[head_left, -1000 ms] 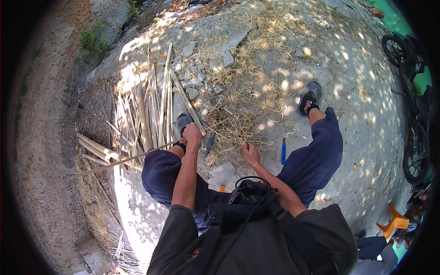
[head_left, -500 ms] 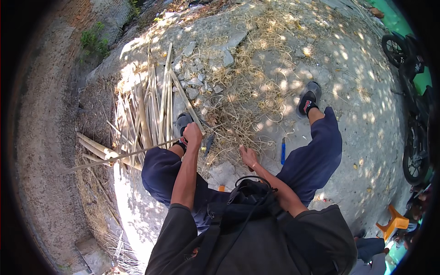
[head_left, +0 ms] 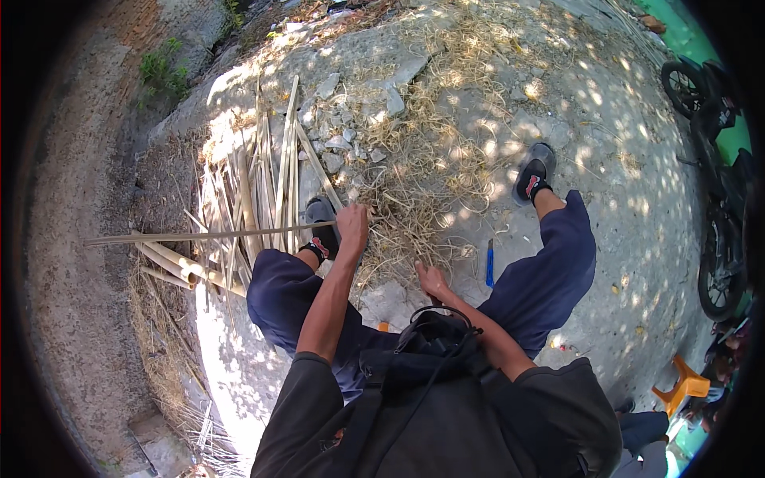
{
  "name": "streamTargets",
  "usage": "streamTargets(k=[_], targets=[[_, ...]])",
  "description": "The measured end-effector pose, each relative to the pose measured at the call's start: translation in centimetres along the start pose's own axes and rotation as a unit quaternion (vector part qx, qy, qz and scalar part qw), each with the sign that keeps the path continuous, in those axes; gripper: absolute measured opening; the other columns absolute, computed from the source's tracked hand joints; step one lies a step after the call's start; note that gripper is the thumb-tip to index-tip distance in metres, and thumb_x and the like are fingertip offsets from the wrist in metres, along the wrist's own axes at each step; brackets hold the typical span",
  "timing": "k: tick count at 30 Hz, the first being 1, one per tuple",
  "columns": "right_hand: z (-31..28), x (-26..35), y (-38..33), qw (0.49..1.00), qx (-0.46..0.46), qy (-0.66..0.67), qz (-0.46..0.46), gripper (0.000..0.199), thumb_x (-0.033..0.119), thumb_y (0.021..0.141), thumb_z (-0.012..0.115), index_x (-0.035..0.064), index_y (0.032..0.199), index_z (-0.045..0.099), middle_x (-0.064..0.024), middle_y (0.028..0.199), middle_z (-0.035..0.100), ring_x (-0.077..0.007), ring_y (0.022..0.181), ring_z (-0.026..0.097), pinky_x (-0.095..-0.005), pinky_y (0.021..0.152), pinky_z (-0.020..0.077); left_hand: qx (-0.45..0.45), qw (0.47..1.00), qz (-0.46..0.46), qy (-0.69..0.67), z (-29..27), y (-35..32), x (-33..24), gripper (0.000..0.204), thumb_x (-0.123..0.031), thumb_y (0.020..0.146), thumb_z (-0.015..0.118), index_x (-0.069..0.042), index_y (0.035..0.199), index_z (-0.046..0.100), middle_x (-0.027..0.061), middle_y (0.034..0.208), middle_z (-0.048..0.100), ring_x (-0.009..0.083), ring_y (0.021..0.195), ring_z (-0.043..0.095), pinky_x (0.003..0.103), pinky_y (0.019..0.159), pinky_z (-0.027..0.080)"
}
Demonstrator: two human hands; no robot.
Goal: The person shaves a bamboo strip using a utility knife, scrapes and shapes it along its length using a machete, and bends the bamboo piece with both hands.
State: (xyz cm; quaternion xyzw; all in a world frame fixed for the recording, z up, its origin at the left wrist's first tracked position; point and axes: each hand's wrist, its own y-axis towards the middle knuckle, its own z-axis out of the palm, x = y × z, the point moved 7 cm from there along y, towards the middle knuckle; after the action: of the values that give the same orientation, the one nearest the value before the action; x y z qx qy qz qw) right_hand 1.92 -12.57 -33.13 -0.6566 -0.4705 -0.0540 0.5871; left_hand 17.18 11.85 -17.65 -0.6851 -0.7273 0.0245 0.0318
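My left hand (head_left: 353, 226) is closed on one end of a long, thin bamboo strip (head_left: 199, 235), which reaches out nearly level to the left over the pile of split bamboo (head_left: 279, 183). To the right and nearer my body, my right hand (head_left: 431, 281) is wrapped round the dark handle of a tool (head_left: 435, 301) that looks like a knife; its blade is hard to make out against the litter. Curly bamboo shavings (head_left: 414, 215) cover the ground beyond both hands. A blue-handled cutter (head_left: 490, 267) lies beside my right leg.
Thick bamboo poles (head_left: 187, 267) lie at the left beside a drop-off. Broken stones (head_left: 339, 143) sit ahead. My shoes stand left (head_left: 321, 219) and right (head_left: 534, 171). Motorcycles (head_left: 717, 199) are parked at the far right. Near an orange stool (head_left: 683, 386), other people sit at the lower right.
My left hand has moved right and slightly farther away. The bamboo strip has swung from a slant to nearly level. My right hand has barely shifted, while its tool's blade shows less.
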Motion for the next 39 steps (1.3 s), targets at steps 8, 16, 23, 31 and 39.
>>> streamTargets(k=[8, 16, 23, 31, 39], targets=[[-2.2, 3.9, -2.5, 0.966, -0.193, 0.073, -0.154, 0.061, 0.055, 0.104, 0.045, -0.0003, 0.095, 0.071, -0.0188, 0.07, 0.067, -0.0387, 0.075, 0.071, -0.0491, 0.076, 0.0518, -0.066, 0.996, 0.062, 0.018, 0.3, 0.8, -3.5, 0.014, -0.006, 0.086, 0.065, -0.004, 0.083, 0.079, 0.0182, 0.083, 0.072, 0.0329, 0.078, 0.075, 0.043, 0.063, 0.06], [-0.6, -2.2, 0.2, 0.991, -0.078, 0.001, -0.108, 0.072, 0.06, 0.103, 0.048, -0.0077, 0.091, 0.067, -0.0177, 0.06, 0.061, -0.0359, 0.055, 0.065, -0.0498, 0.064, 0.0526, -0.063, 0.993, 0.097, 0.016, 0.3, 0.5, -4.7, 0.015, -0.004, 0.085, 0.065, -0.004, 0.084, 0.08, 0.0204, 0.085, 0.072, 0.0331, 0.082, 0.075, 0.042, 0.066, 0.06], [-0.4, 1.3, -1.4, 0.988, -0.017, 0.154, 0.021, 0.067, 0.058, 0.101, 0.051, -0.005, 0.084, 0.064, -0.0218, 0.067, 0.064, -0.0407, 0.068, 0.066, -0.0469, 0.067, 0.0522, -0.025, 0.996, 0.078, -0.024, 1.1, 1.1, -3.1, 0.013, -0.008, 0.085, 0.063, -0.003, 0.082, 0.074, 0.0213, 0.086, 0.072, 0.0378, 0.082, 0.074, 0.047, 0.067, 0.058], [-0.1, -2.5, 1.1, 0.986, -0.121, -0.063, -0.1, 0.07, 0.06, 0.102, 0.05, -0.0084, 0.088, 0.059, -0.0219, 0.068, 0.06, -0.0394, 0.071, 0.066, -0.0491, 0.072, 0.0521, -0.018, 0.997, 0.074, -0.031, 0.5, 1.6, -3.3, 0.011, -0.004, 0.082, 0.065, -0.005, 0.085, 0.075, 0.0215, 0.083, 0.07, 0.0397, 0.084, 0.073, 0.049, 0.068, 0.058], [1.7, -2.6, 1.9, 0.963, 0.111, 0.234, 0.078, 0.068, 0.061, 0.102, 0.048, 0.0, 0.079, 0.066, -0.0179, 0.072, 0.068, -0.0291, 0.057, 0.068, -0.0438, 0.058, 0.0543, -0.069, 0.994, 0.072, -0.034, -1.3, -0.1, -2.2, 0.017, -0.007, 0.085, 0.063, -0.002, 0.076, 0.077, 0.0222, 0.079, 0.072, 0.0366, 0.077, 0.075, 0.046, 0.063, 0.058]])
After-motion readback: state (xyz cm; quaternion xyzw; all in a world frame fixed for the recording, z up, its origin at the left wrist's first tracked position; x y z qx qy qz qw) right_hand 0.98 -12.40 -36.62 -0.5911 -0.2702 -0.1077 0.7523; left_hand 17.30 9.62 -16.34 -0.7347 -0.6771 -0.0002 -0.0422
